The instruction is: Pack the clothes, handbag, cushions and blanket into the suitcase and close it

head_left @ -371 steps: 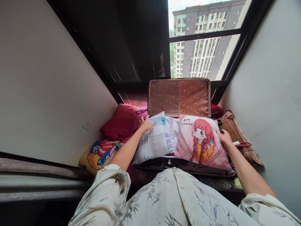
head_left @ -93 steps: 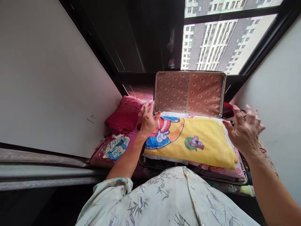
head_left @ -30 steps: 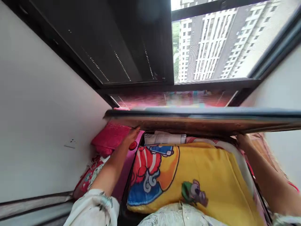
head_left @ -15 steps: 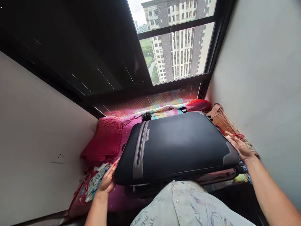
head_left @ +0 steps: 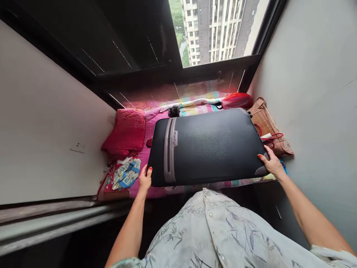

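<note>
A large dark suitcase [head_left: 212, 149] lies flat in front of my body, over a bedding-covered window ledge. Its face is black, with a grey-brown zip strip [head_left: 170, 150] near the left end and a matching corner patch at the right. My left hand [head_left: 145, 178] grips the near left corner, thumb on top and the other fingers mostly hidden at the edge. At the near right corner my right hand [head_left: 272, 163] has its thumb on the top face and its fingers around the side. The suitcase's underside is out of sight.
Red cushion [head_left: 126, 130] at the left; patterned cloth with blue straps [head_left: 128, 174] in front of it. A brown bag [head_left: 263, 115] with red cord lies against the right wall. Behind are a red bundle [head_left: 237, 100], a black fluffy thing [head_left: 174, 111] and the window [head_left: 214, 33].
The gap along the suitcase's near side has closed, its upper part now lying level. My hands stay at its near corners, with both thumbs now on top. The view has tilted downward.
</note>
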`<state>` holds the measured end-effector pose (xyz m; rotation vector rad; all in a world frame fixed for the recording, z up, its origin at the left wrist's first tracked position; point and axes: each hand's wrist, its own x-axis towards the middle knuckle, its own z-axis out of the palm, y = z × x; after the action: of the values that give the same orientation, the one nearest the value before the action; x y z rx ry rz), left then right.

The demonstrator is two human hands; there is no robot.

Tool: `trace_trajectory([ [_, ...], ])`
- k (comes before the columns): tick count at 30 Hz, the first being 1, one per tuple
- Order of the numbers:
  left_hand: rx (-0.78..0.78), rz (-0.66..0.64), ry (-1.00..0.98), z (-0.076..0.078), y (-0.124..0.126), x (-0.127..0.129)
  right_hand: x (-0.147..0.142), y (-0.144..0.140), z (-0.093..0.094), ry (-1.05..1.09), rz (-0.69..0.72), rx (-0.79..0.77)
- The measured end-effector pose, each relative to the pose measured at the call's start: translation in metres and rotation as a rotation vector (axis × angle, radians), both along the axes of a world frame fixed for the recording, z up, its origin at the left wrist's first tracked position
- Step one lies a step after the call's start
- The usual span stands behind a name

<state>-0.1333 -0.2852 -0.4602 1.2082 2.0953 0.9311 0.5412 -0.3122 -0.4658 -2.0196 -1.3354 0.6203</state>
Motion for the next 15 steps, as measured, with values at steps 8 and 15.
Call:
trace_trajectory([
  [8,-0.063,-0.016,0.182,-0.013,0.0,0.009,-0.003,0.003,-0.05,-0.164,0.05,0.128],
  [15,-0.083,-0.178,0.385,0.005,0.009,-0.011,0.007,0.003,-0.037,-0.398,0.084,0.0],
])
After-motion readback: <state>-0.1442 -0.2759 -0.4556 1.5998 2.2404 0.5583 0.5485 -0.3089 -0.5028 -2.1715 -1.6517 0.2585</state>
